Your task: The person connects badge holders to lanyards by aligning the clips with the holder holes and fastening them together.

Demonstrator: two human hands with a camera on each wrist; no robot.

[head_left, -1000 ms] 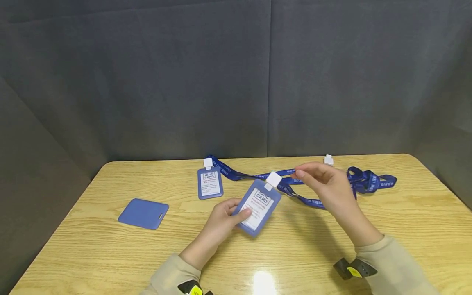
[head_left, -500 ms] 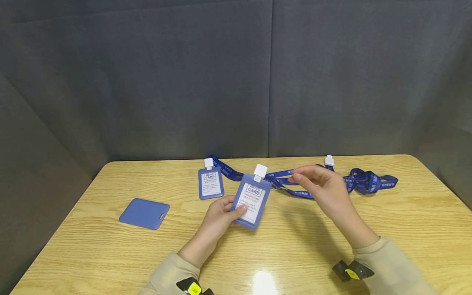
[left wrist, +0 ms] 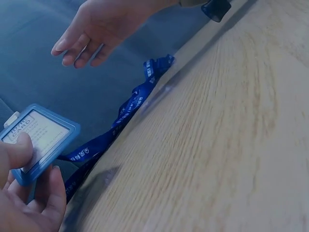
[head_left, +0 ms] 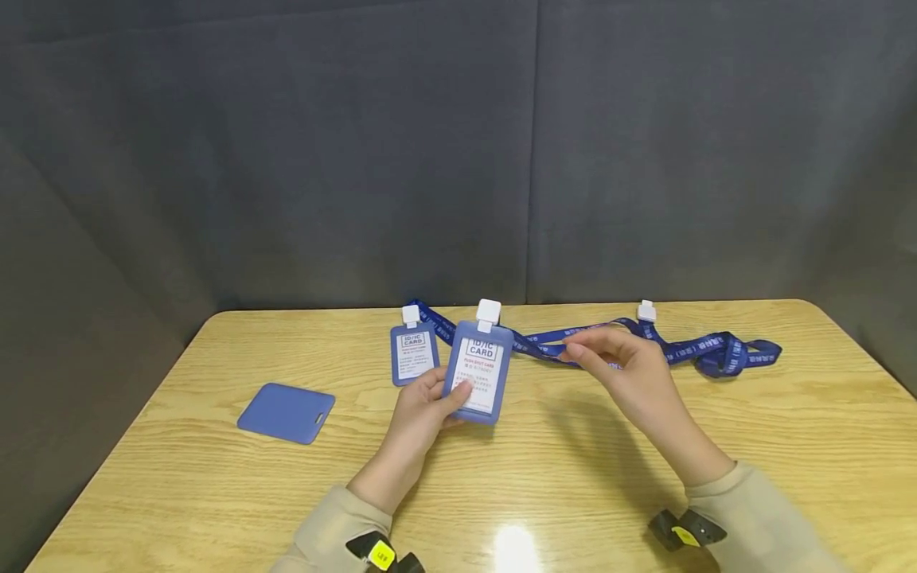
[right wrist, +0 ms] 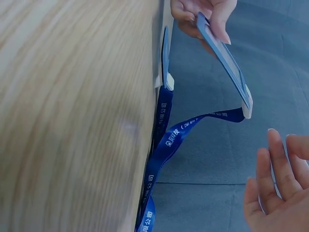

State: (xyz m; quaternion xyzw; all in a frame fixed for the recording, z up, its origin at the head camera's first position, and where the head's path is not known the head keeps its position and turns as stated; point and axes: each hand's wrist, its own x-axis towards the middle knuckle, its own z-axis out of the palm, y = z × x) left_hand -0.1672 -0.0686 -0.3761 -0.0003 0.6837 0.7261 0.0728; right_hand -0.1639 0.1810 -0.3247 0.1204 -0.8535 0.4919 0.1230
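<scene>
One badge (head_left: pixel 481 370) held up in the left hand (head_left: pixel 421 406), a gap parting it from the right hand (head_left: pixel 632 366)
Thumb and fingers pinch it above the table (head_left: pixel 544 469), in from the edges; the right fingers are loose, gripping nothing; a blue card holder (head_left: pixel 285 414) lies toward the table's left edge

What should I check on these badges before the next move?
1. Left grip holding the blue rectangular plastic badge holder: ok.
2. White square plastic clip joined to its blue printed fabric strap: ok.
3. Right grip free: ok; it touches nothing.
4. Second blue rectangular plastic holder behind the held one, clipped: ok.
5. Plain blue rectangular plastic holder at left, clipped: not ok; slot bare.
6. Straps untangled: cannot tell; they overlap and bunch toward the right.
</scene>
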